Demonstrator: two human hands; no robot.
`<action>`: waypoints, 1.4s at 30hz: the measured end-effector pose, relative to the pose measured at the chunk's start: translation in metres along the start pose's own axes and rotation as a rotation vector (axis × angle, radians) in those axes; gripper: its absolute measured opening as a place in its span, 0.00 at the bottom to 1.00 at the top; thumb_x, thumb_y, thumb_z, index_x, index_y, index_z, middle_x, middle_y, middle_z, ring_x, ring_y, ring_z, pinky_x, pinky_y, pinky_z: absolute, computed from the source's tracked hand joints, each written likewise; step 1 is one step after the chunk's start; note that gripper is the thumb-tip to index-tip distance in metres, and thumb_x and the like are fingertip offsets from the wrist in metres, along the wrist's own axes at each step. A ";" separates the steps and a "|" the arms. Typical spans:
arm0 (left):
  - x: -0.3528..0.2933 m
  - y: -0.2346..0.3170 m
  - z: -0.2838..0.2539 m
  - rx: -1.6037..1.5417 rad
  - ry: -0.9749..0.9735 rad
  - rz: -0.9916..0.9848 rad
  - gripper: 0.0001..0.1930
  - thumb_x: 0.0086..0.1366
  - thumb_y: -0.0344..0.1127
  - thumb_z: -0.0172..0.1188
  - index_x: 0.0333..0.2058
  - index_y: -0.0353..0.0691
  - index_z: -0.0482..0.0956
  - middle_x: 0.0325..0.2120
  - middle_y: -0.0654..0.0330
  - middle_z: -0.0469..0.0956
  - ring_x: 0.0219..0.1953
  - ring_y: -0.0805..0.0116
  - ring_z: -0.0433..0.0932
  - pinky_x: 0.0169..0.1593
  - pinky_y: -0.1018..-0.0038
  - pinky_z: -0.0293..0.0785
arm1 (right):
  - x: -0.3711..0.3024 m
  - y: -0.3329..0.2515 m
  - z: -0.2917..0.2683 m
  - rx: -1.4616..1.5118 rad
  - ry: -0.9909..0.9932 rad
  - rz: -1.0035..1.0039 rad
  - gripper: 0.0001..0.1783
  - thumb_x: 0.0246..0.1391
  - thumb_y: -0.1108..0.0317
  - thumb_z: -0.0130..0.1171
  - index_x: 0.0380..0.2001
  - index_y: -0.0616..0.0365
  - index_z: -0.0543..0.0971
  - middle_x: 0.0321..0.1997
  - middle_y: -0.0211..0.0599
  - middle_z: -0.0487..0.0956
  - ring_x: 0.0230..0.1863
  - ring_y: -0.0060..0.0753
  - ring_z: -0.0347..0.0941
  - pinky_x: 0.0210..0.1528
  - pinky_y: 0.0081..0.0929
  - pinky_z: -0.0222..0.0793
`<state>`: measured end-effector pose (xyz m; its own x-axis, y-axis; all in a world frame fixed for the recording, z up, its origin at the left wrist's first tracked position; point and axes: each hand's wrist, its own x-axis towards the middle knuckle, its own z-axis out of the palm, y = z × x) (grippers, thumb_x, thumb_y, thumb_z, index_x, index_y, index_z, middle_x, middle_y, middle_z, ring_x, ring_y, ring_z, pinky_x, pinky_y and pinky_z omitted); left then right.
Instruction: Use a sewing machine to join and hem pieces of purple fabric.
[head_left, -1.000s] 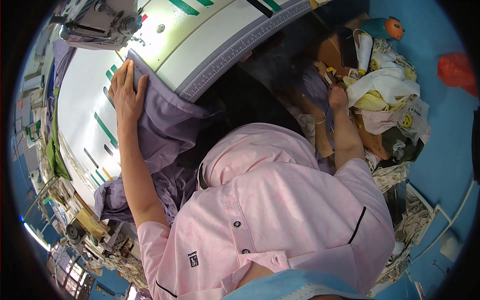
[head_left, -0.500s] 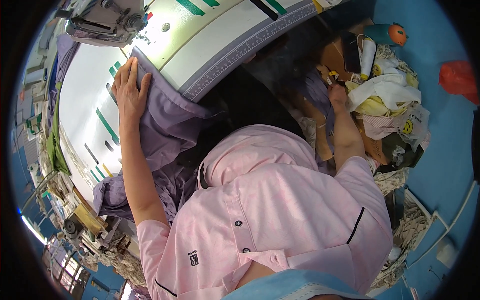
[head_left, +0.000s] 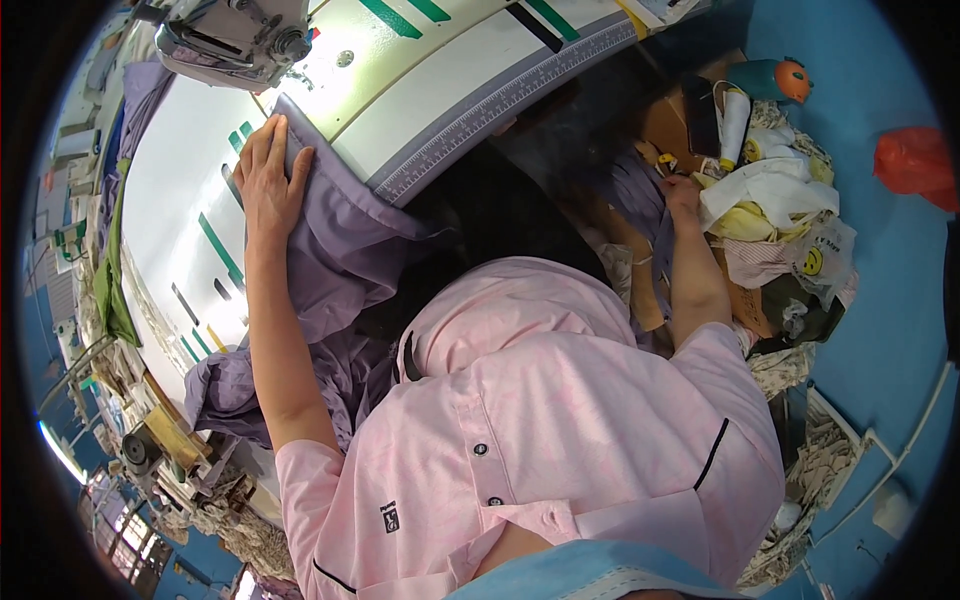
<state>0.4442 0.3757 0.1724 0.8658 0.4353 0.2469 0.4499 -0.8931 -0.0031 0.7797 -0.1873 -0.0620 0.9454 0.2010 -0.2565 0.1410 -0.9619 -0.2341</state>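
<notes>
My left hand (head_left: pixel 268 185) lies flat with its fingers stretched out on the edge of a purple cloth (head_left: pixel 345 230), which rests on the white table under the sewing machine head (head_left: pixel 240 45). The cloth drapes over the table's front edge toward my lap, where more of it lies bunched. My right hand (head_left: pixel 683 196) reaches low to the right, its fingers curled beside a second purple cloth piece (head_left: pixel 640 195) and a small yellow item (head_left: pixel 667 160). What those fingers hold is too dim and small to make out.
A printed ruler strip (head_left: pixel 510 95) runs along the table's front edge. Right of my right hand are piled white and yellow cloths (head_left: pixel 765 190), a thread cone (head_left: pixel 735 125) and a clear plastic bag (head_left: pixel 822 258). A red bag (head_left: pixel 915 168) lies farther right.
The whole view has shifted slightly, with the table appearing a little farther right and lower. My left hand stays flat on the purple cloth; my right hand remains low by the pile.
</notes>
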 end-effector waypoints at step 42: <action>-0.036 0.019 -0.024 -0.176 0.063 -0.080 0.29 0.63 0.49 0.57 0.57 0.35 0.72 0.59 0.56 0.66 0.64 0.58 0.61 0.65 0.59 0.53 | -0.200 -0.477 -0.103 0.710 -0.312 -0.924 0.09 0.57 0.73 0.61 0.41 0.64 0.82 0.27 0.36 0.83 0.27 0.19 0.77 0.32 0.19 0.73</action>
<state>0.4165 0.3399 0.1862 0.8107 0.5027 0.3001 0.4667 -0.8644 0.1872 0.5539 0.2128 0.1975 0.4467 0.8904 0.0872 0.4415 -0.1346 -0.8871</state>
